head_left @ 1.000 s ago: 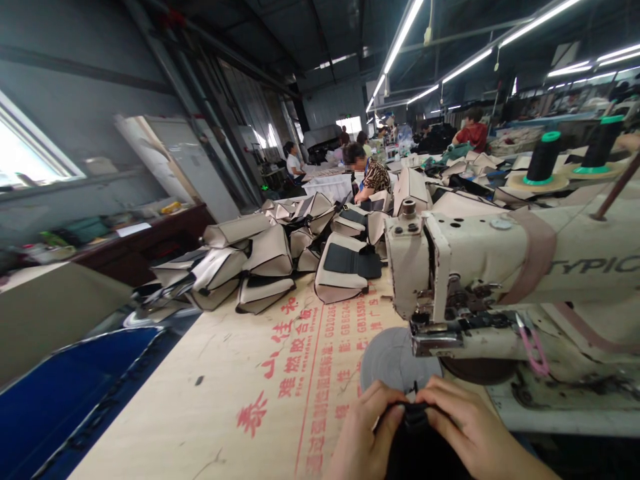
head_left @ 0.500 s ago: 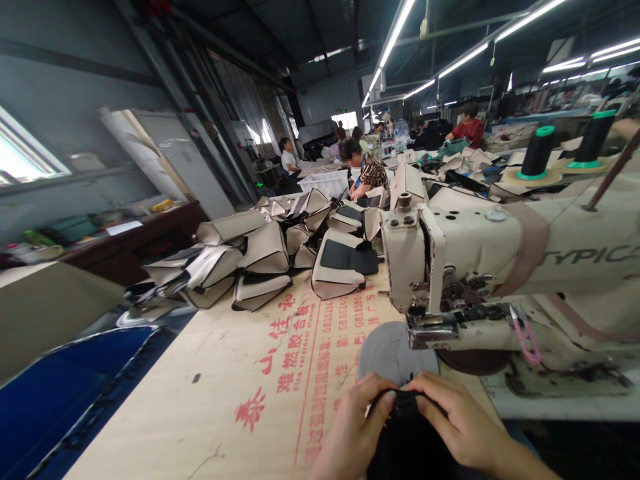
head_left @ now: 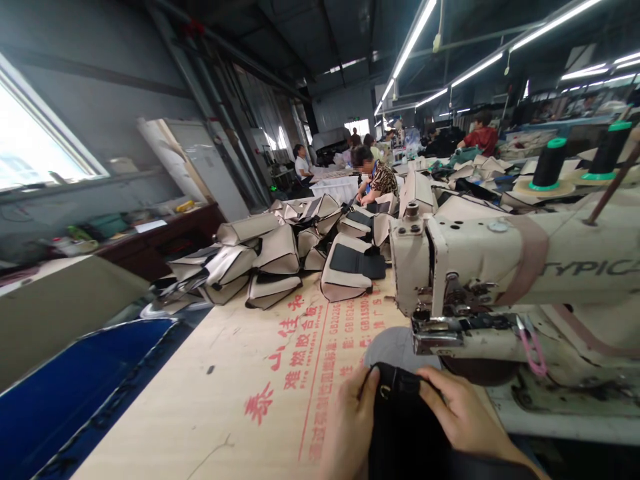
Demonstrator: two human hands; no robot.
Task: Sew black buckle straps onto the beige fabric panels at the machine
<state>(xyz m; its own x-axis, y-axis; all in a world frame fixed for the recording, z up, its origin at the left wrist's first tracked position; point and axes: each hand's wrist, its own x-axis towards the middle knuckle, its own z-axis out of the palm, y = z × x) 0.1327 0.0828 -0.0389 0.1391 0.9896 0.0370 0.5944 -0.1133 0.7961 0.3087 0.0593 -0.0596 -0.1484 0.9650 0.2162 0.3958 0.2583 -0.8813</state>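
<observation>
Both hands hold the top edge of a black fabric piece (head_left: 407, 427) just in front of the sewing machine. My left hand (head_left: 353, 413) pinches its left corner, close to a small metal ring (head_left: 385, 391). My right hand (head_left: 457, 410) grips the right end of the same edge, thumb and fingers closed on it. The lower part of the piece hangs toward me, dark and without visible detail. Beyond it lies a grey rounded plate (head_left: 395, 347), partly under the arm of the sewing machine (head_left: 480, 260).
Beige bags with black edging (head_left: 273, 250) are heaped at the back of the plywood table (head_left: 200, 393). Pink-handled snips (head_left: 533, 350) rest on the machine arm. Black thread cones (head_left: 547, 167) stand behind it. A blue-lined bin (head_left: 85, 393) is at left. A person (head_left: 375, 177) works beyond.
My hands have moved apart along the black fabric's edge, and the metal ring now shows. The view has shifted slightly to the left.
</observation>
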